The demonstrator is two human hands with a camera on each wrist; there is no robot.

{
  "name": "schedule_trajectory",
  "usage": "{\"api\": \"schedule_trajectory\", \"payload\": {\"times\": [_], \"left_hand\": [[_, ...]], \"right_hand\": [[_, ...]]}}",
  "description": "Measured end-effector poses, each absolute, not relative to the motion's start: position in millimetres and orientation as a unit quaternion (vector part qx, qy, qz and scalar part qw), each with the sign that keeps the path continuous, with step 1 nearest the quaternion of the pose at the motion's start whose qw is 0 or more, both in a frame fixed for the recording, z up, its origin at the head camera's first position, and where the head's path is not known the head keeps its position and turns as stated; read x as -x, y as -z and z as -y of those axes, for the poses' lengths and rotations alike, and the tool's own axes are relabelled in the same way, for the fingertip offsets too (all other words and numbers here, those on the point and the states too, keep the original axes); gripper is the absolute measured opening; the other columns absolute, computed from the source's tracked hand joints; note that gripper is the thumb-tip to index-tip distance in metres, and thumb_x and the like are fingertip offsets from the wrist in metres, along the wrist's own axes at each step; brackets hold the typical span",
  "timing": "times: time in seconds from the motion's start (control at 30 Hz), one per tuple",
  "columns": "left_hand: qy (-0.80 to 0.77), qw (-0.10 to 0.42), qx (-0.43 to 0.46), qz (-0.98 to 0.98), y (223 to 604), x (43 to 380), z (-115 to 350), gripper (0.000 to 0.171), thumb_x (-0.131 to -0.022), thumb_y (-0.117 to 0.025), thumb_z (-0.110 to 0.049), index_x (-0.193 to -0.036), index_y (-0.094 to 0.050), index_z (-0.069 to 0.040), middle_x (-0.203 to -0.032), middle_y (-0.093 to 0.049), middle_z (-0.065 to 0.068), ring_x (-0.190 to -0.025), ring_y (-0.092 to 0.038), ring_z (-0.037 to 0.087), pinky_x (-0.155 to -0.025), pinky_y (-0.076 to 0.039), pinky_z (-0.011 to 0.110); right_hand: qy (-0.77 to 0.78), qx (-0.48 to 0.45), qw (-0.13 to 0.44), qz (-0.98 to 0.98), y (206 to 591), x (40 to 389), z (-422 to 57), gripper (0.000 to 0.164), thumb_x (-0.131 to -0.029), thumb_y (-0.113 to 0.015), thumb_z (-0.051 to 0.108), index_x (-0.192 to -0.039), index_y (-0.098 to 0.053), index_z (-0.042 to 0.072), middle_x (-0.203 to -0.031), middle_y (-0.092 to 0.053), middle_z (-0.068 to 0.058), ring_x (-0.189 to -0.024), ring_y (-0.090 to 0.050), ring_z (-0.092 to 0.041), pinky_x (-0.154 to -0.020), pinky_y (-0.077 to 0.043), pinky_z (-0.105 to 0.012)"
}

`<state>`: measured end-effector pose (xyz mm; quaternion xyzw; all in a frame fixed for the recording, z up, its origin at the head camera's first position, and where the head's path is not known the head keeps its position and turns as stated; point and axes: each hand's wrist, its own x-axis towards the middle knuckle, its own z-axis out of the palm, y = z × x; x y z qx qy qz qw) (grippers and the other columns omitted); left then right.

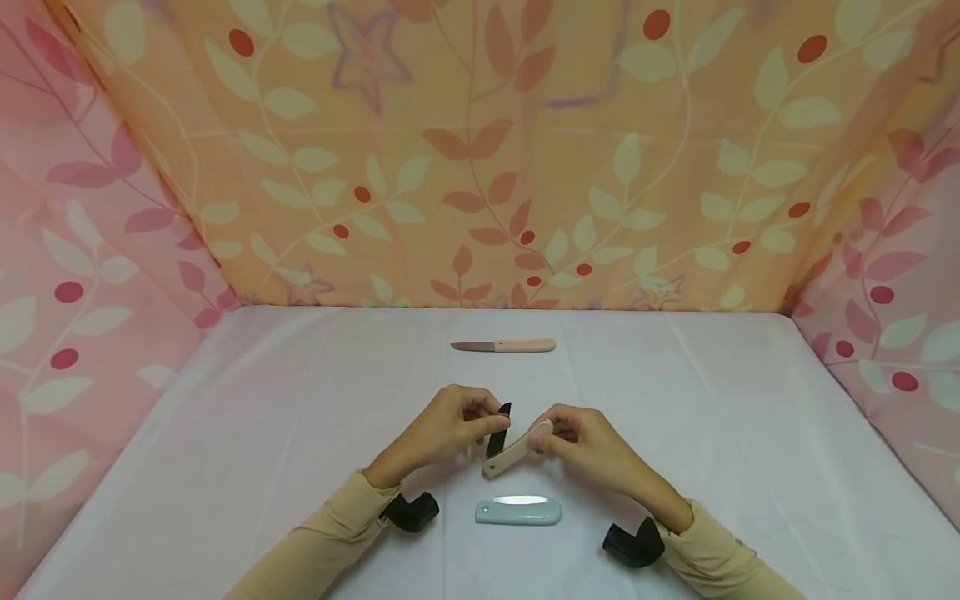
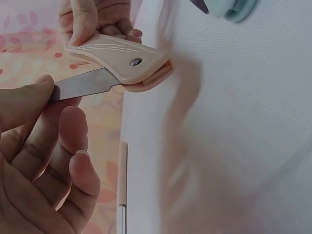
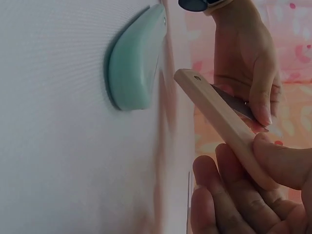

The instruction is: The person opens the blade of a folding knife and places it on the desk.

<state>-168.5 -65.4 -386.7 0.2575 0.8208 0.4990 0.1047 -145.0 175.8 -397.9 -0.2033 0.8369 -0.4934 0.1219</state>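
A folding knife with a cream handle (image 1: 513,451) is held between both hands above the white table. My left hand (image 1: 459,419) pinches its blade (image 1: 498,433) near the tip, thumb against fingers. At the handle's far end, my right hand (image 1: 588,440) grips with thumb and fingertips. The blade stands partly unfolded, at an angle to the handle (image 2: 124,53), and the pivot rivet shows in the left wrist view. Just below the hands lies a mint-green folding knife (image 1: 517,511), its blade folded into the handle.
Farther back on the white table (image 1: 337,358) lies another cream-handled knife (image 1: 503,345), its blade unfolded and pointing left. Patterned cloth (image 1: 480,167) walls the back and both sides. Black wrist cameras (image 1: 411,512) sit at both cuffs.
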Motion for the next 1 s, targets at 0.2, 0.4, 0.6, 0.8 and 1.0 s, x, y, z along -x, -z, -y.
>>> {"api": "schedule_trajectory", "payload": {"times": [0.2, 0.4, 0.6, 0.8, 1.0], "left_hand": [[-0.509, 0.103, -0.237, -0.821, 387, 172, 68, 0.015, -0.093, -0.07, -0.022, -0.086, -0.071, -0.008, -0.077, -0.071, 0.005, -0.063, -0.06, 0.014, -0.057, -0.047, 0.022], [-0.514, 0.105, -0.235, -0.818, 386, 174, 70, 0.015, -0.093, -0.07, -0.021, -0.087, -0.07, -0.007, -0.076, -0.072, 0.008, -0.065, -0.063, 0.02, -0.058, -0.047, 0.022], [-0.519, 0.111, -0.232, -0.815, 386, 174, 73, 0.014, -0.093, -0.07, -0.02, -0.088, -0.069, -0.006, -0.077, -0.072, 0.011, -0.067, -0.065, 0.026, -0.059, -0.046, 0.022], [-0.523, 0.115, -0.229, -0.813, 388, 176, 75, 0.014, -0.092, -0.071, -0.019, -0.089, -0.068, -0.005, -0.077, -0.072, 0.015, -0.068, -0.065, 0.03, -0.059, -0.044, 0.021], [-0.527, 0.114, -0.235, -0.809, 384, 174, 75, 0.013, -0.092, -0.07, -0.017, -0.091, -0.069, -0.004, -0.077, -0.073, 0.016, -0.068, -0.066, 0.031, -0.059, -0.043, 0.02]], "right_hand": [[0.489, 0.187, 0.12, -0.844, 397, 148, -179, 0.021, -0.096, -0.066, 0.026, -0.102, -0.066, 0.006, -0.092, -0.075, -0.005, -0.087, -0.071, -0.019, -0.072, -0.05, -0.022], [0.491, 0.18, 0.122, -0.844, 396, 150, -182, 0.022, -0.096, -0.066, 0.025, -0.104, -0.065, 0.004, -0.093, -0.076, -0.005, -0.088, -0.07, -0.018, -0.072, -0.05, -0.023], [0.502, 0.178, 0.128, -0.837, 396, 152, -185, 0.022, -0.096, -0.066, 0.024, -0.104, -0.065, 0.004, -0.094, -0.076, -0.007, -0.089, -0.07, -0.017, -0.074, -0.051, -0.023], [0.51, 0.174, 0.129, -0.832, 396, 154, -188, 0.023, -0.095, -0.067, 0.024, -0.104, -0.065, 0.003, -0.095, -0.076, -0.008, -0.09, -0.069, -0.016, -0.076, -0.051, -0.024], [0.511, 0.184, 0.12, -0.831, 395, 156, -192, 0.023, -0.095, -0.067, 0.023, -0.104, -0.067, 0.002, -0.096, -0.075, -0.01, -0.09, -0.07, -0.02, -0.077, -0.052, -0.025]]}}
